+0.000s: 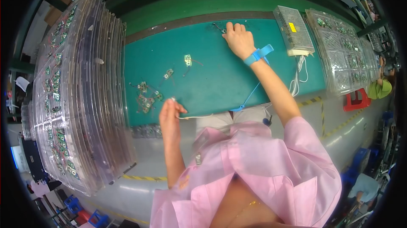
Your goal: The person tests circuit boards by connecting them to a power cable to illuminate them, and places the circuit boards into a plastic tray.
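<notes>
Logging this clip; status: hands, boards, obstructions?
Right hand at small circuit board, far side of mat. Left hand at near edge, white cable by it, grip unclear. Loose boards nearby; no obstruction evident.

Two hands, one wristband, one metal box and many circuit boards show.

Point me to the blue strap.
In the head view, the blue strap is right of centre, around the wrist of the right hand, to the left of the metal box.

Electronics factory: workbench, circuit boards, stacked trays.
</notes>
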A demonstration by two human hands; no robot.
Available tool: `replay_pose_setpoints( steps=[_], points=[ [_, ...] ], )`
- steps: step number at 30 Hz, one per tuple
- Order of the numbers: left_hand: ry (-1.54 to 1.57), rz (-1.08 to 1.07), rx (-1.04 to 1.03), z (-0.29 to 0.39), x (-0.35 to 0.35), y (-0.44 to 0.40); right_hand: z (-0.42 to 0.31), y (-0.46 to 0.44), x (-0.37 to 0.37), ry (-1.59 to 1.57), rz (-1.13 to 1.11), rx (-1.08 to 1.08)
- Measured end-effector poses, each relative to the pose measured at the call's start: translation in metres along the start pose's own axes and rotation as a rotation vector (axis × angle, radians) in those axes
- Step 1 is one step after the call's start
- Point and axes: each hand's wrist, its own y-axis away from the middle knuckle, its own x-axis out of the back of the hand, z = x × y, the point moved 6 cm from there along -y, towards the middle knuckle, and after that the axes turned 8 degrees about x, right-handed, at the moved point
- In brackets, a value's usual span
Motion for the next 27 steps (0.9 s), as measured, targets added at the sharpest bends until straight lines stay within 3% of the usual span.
replay_pose_setpoints(
  steps=[6, 10, 20, 27],
  points=[
    [-0.045, 0.032, -0.016, 0.000, -0.004, 0.004, 0.012, -0.007, 0.024, -0.334, -0.077, -0.041],
    [-0.155, 0.049, 0.006, 0.007, -0.022, 0.011, -0.015, 0.032, 0.026, -2.089, -0.317, -0.548],
    [-0.423, -0.126, -0.196, 0.029, -0.079, 0.015, -0.083, 0.097, 0.074, -2.505, -0.524, -0.668],
    [-0.390, -0.148, -0.194, 0.025, -0.082, 0.016, -0.093, 0.104, 0.087, -2.428, -0.569, -0.627]
  ],
)
